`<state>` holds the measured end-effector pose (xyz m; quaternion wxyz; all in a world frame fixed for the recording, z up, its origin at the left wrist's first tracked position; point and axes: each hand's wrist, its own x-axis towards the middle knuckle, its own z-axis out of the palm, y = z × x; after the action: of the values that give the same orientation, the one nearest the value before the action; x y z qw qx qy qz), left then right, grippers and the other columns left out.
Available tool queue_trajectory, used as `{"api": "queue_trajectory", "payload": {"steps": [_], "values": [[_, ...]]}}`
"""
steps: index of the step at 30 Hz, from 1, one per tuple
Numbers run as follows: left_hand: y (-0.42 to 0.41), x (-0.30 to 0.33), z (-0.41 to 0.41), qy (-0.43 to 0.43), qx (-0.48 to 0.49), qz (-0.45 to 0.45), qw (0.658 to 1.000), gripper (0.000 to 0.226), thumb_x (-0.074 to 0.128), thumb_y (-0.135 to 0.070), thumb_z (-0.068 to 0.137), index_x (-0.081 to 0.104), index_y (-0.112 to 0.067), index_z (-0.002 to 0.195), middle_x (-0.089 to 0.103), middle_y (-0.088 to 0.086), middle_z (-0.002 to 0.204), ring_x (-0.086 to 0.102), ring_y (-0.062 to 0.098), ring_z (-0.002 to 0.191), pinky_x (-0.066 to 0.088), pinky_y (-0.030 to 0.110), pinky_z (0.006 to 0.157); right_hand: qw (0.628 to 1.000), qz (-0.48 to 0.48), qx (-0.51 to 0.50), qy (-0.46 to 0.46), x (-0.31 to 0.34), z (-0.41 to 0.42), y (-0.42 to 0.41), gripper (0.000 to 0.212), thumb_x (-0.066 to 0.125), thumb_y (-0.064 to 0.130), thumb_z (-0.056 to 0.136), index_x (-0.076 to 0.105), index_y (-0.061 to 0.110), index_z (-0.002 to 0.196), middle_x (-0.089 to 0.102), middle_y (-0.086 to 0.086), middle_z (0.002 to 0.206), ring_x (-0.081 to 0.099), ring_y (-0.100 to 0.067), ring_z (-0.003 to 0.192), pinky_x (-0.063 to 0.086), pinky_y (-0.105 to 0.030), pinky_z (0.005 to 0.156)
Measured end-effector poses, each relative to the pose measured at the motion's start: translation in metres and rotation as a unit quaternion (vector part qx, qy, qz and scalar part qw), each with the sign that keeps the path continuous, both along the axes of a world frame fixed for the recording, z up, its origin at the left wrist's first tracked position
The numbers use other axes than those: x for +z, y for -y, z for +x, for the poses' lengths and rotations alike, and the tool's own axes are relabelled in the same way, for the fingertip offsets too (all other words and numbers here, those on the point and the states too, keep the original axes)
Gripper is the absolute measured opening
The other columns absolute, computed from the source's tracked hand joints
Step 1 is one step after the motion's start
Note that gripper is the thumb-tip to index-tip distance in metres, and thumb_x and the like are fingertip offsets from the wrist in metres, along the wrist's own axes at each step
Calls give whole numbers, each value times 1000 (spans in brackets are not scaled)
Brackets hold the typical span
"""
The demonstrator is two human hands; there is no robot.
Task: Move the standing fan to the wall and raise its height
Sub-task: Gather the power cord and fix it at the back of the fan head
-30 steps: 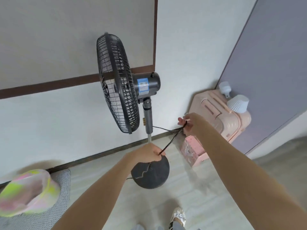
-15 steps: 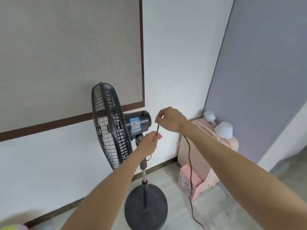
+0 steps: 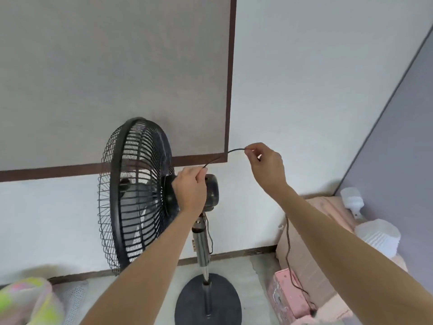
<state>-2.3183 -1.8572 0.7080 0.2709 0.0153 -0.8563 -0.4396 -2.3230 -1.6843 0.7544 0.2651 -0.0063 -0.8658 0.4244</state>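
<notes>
A black standing fan (image 3: pixel 138 195) stands close to the white wall (image 3: pixel 304 102), on a round dark base (image 3: pixel 187 303) with a metal pole (image 3: pixel 201 245). Its thin black power cord (image 3: pixel 225 154) runs between my two hands. My left hand (image 3: pixel 189 188) pinches the cord in front of the fan's motor housing (image 3: pixel 210 191). My right hand (image 3: pixel 264 165) pinches it higher and to the right. From there the cord hangs down past my right forearm toward the floor at the lower right.
A pink cabinet (image 3: pixel 316 231) and a small pink box (image 3: pixel 285 294) stand to the right of the fan. Two white lamp-like objects (image 3: pixel 375 235) rest on the cabinet. A grey panel (image 3: pixel 398 137) fills the right side. A pastel bundle (image 3: pixel 25 301) lies at the bottom left.
Both hands rose with the cord from near the fan's base to motor height. They have since moved apart, stretching a length of cord between them. The view has tilted upward.
</notes>
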Motion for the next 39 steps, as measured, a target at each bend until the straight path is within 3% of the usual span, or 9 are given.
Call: {"api": "queue_trajectory", "payload": {"steps": [5,12,16,23,27,29,33,36,39], "values": [[0,-3,-27,39,14,34,999,17,62,-18,86,73,-7,93,73,10,94,63,24,85,46,46,89,997,-11,64,32,-29,-77,-8,22,52,37,90,59,16,90,54,10,62,53,-20,63,38,-29,62],[4,-17,-29,26,26,-103,994,23,53,-21,92,68,-11,106,72,2,98,62,16,83,34,36,103,982,2,154,111,-72,-146,16,23,46,31,93,56,14,80,52,5,64,51,-22,69,31,-28,56],[14,-16,-21,41,9,-138,989,35,55,-33,86,64,-13,113,69,-2,101,61,16,93,41,44,98,958,-35,264,103,-78,-167,33,27,41,12,95,65,2,101,64,-14,94,55,-26,87,39,-31,78],[19,-8,-14,22,9,-74,997,42,52,-39,80,65,-9,106,70,1,92,62,18,89,38,17,91,952,-74,297,-4,-58,-189,69,25,44,12,94,66,2,100,62,-7,85,51,-17,79,37,-25,74],[17,-18,-17,12,2,-160,987,39,55,-35,81,66,-8,108,70,4,93,62,24,90,40,38,92,951,-19,289,104,-99,-198,74,28,44,21,95,67,7,102,69,-13,103,61,-26,92,38,-27,76],[17,-28,-17,-7,15,-223,975,38,56,-33,82,67,-9,108,69,6,100,60,23,95,37,36,95,940,21,283,189,-139,-191,65,30,43,26,95,69,10,97,70,-8,106,61,-27,97,38,-27,76],[21,-37,-21,5,42,-247,968,36,57,-33,82,67,-13,109,60,9,113,56,24,103,36,32,97,916,17,292,273,-196,-159,56,34,38,30,95,65,21,77,67,-3,81,58,-24,74,38,-30,66],[24,-40,-27,-3,41,-288,957,33,55,-30,84,65,-12,110,61,8,122,57,24,106,36,33,97,911,-47,295,285,-211,-136,66,43,36,20,95,44,34,55,46,6,53,41,-17,52,30,-30,51],[27,-43,-29,-25,38,-325,945,30,53,-26,86,66,-10,107,65,7,120,59,22,111,36,35,99,901,-69,316,290,-222,-115,67,45,34,12,93,41,37,56,42,4,53,37,-14,49,28,-25,50]]}}
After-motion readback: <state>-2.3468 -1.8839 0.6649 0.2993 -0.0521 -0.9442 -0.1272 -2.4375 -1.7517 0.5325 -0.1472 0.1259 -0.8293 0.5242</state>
